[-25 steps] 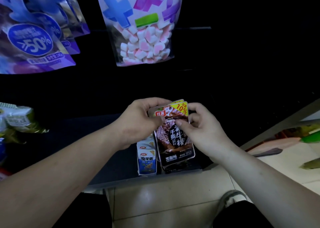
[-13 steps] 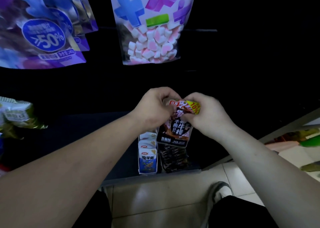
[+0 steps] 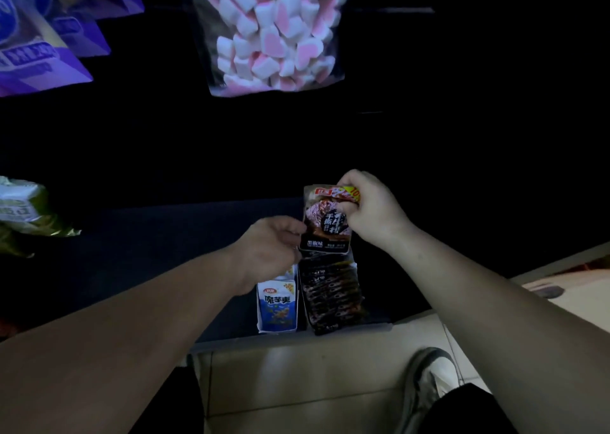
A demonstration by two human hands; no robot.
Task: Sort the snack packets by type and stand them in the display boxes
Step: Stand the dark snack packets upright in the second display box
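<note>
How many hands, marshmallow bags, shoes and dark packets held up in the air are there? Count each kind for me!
Hands: 2, the left hand and the right hand
marshmallow bag: 1
dark packet held up by the right hand: 1
shoe: 1
Total: 5

The dark snack packet is glossy printed plastic film, creased at the top. The blue-and-white packets are glossy printed film. The marshmallow bag is clear, smooth plastic. The shelf is dark and matt. The floor tiles are smooth with a slight sheen.
</note>
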